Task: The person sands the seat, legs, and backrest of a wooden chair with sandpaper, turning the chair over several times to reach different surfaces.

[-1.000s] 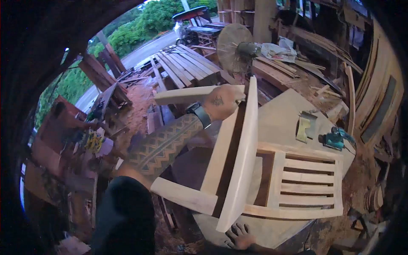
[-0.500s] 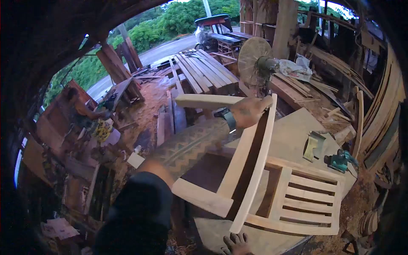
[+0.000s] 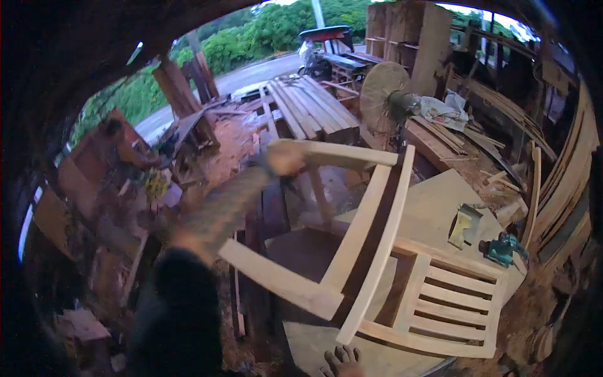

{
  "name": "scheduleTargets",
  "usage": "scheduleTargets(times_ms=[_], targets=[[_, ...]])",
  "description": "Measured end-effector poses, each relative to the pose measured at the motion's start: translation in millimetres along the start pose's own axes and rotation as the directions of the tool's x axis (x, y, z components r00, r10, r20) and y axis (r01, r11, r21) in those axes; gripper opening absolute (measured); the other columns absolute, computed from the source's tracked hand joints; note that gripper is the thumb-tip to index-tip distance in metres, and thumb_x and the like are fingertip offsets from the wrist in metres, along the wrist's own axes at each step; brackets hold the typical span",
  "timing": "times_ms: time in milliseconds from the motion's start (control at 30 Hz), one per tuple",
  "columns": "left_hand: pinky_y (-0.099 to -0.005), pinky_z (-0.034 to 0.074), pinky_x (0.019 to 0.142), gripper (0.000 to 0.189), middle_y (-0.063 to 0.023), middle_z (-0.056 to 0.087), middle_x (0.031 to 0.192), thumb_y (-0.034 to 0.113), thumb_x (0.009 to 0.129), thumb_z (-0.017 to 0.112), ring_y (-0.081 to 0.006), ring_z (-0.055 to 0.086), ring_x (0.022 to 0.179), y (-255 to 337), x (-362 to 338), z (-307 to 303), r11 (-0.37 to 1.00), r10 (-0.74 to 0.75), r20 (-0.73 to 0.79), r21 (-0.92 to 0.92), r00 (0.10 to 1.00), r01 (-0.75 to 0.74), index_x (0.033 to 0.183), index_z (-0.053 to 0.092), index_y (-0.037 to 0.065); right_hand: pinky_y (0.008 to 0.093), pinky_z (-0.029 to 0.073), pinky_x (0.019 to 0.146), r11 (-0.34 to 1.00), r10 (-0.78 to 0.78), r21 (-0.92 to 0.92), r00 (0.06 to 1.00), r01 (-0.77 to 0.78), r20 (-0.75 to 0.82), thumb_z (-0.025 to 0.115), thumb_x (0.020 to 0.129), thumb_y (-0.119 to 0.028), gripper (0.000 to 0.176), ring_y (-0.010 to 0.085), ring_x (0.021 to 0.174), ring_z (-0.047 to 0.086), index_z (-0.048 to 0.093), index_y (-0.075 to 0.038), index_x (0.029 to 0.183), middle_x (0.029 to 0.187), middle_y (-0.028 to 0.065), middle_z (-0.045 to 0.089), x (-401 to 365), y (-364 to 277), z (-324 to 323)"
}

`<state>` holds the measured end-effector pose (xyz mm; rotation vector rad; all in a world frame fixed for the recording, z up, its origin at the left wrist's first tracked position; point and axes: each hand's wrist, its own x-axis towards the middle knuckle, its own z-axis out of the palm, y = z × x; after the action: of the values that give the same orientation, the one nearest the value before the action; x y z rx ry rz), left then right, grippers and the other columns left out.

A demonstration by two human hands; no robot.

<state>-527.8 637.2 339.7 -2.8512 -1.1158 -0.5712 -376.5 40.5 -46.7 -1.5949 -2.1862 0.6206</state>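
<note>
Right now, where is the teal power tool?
In the head view, the teal power tool sits toward the right, on the tabletop, just beyond the slatted wooden frame.

A chair lay across a table, centre to lower right of the frame.
The left hand was at its upper left end, the right hand just below it; a power tool sat on the table's right side; behind, a fan stood right of some planks.

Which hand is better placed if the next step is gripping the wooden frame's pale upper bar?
Probably the left hand: it is at the free end of that upper bar, though blur hides contact. The right hand is near the bottom of the curved pale wooden rail.
</note>
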Motion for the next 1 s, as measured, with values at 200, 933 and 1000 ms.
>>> scheduleTargets(times_ms=[200, 933, 1000], targets=[[-0.0494, 0.056, 0.092, 0.030, -0.0196, 0.076, 0.110, 0.027, 0.101, 0.056, -0.0416, 0.072, 0.100, -109, -29, -33, 0.979, 0.174, -0.233, 0.150, 0.957, -0.141, 0.116, 0.075, 0.009, 0.0732, 0.016, 0.122, 0.998, 0.062, -0.034, 0.992, -0.058, 0.110, 0.057, 0.097, -0.057, 0.075, 0.0512, 0.151, 0.033, 0.048, -0.015, 0.158, 0.159, 0.0288, 0.045, 4, -12, -3], [-0.0433, 0.052, 0.108, 0.052, -0.0173, 0.071, 0.134, 0.017, 0.097, 0.068, -0.0370, 0.067, 0.125, -89, -49, -36, 0.996, -0.035, 0.048, -0.086, 0.998, 0.039, 0.148, 0.062, 0.018, 0.0727, 0.020, 0.120, 1.000, 0.011, -0.004, 1.000, -0.011, -0.012, 0.060, 0.095, -0.056, 0.076, 0.0490, 0.155, 0.028, 0.046, -0.017, 0.160, 0.165, 0.0253, 0.037, -5, 4, 18], [-0.0440, 0.052, 0.109, 0.051, -0.0173, 0.069, 0.138, 0.015, 0.098, 0.065, -0.0366, 0.066, 0.127, -99, -48, -37, 0.997, 0.006, 0.066, 0.074, 0.998, -0.011, 0.149, 0.061, 0.016, 0.0732, 0.019, 0.120, 0.999, 0.028, 0.039, 0.999, -0.029, 0.033, 0.059, 0.096, -0.056, 0.077, 0.0489, 0.156, 0.026, 0.046, -0.018, 0.160, 0.166, 0.0250, 0.035, -2, 0, 5]])
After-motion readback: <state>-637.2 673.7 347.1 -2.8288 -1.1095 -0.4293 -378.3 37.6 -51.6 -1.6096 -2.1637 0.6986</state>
